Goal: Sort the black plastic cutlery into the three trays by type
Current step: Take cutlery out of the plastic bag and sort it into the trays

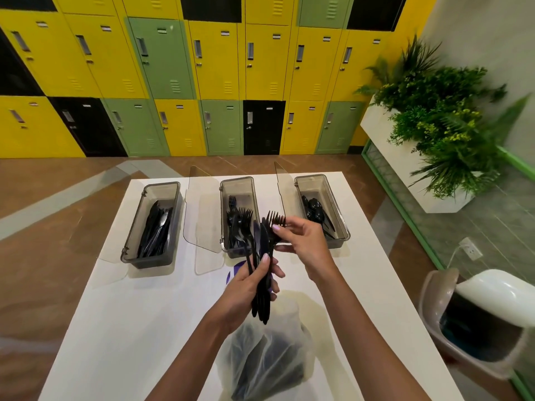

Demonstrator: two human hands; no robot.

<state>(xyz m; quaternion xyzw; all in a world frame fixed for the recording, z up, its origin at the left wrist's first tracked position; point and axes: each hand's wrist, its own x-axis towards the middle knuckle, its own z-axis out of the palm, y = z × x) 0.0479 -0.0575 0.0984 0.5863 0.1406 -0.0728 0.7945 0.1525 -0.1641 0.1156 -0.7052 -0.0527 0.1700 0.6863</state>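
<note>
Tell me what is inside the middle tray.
Black forks lie in the middle tray. The cutlery bundle gripped by the left hand covers its near right part, so what lies there cannot be seen.

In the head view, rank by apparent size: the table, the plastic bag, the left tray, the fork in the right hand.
1. Table
2. Plastic bag
3. Left tray
4. Fork
Bag over tray is unsure: the bag sits nearer the camera.
</note>
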